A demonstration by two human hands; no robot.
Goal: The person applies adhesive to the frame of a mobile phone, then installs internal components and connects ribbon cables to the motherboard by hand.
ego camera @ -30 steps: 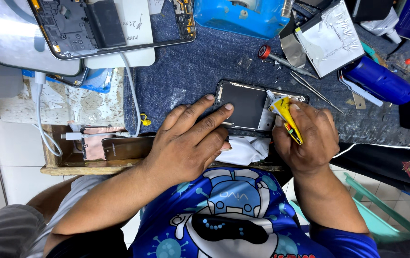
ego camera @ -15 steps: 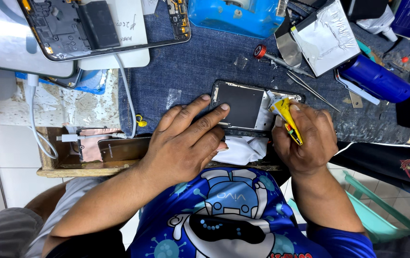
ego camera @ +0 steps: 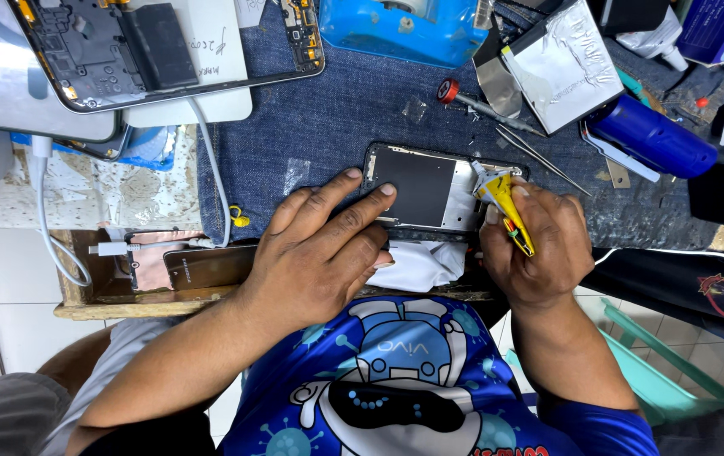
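The opened black smartphone chassis with its bare grey metal mid-frame [ego camera: 429,190] lay flat on the blue denim cloth [ego camera: 328,127] covering the bench, near the front edge. The left hand [ego camera: 319,253] pressed down on it, fingers spread and flat, the fingertips resting on the phone's left and lower border without clasping it. The right hand [ego camera: 535,249] was closed around a small yellow tool with a red band [ego camera: 509,207], its tip meeting the phone's right end; exactly what the tip touched could not be made out. The chief risk seemed to be a slip: if the tip skated off the metal it could gouge the frame or a nearby connector, or jab the pinning fingers. Since only flat pressure held the phone, a hard push from the right might slide it across the cloth toward the bench edge, where a crumpled white cloth [ego camera: 421,263] lay. The thin steel tweezers [ego camera: 539,154] and the red-capped screwdriver [ego camera: 476,101] lay just behind the phone, near enough for the right hand to knock them loose.
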